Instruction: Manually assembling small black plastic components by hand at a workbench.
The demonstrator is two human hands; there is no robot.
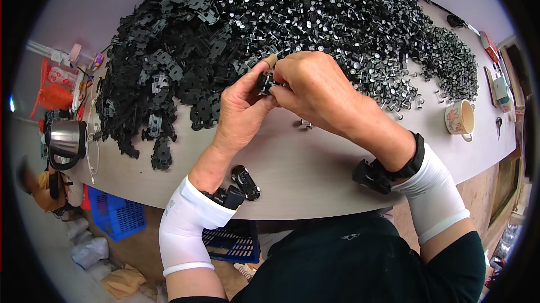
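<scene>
Both hands, left [239, 113] and right [315, 90], pinch one small black plastic part [264, 82] together above a counter [315, 162] heaped with black parts [185, 50].

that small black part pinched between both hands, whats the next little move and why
Probably press the pieces together until they seat. Both hands, left hand and right hand, meet on the small black part above the table, fingertips closing on it from either side. Black frames and wheel axles lie heaped behind, and finished-looking black pieces sit near the table edge.
</scene>
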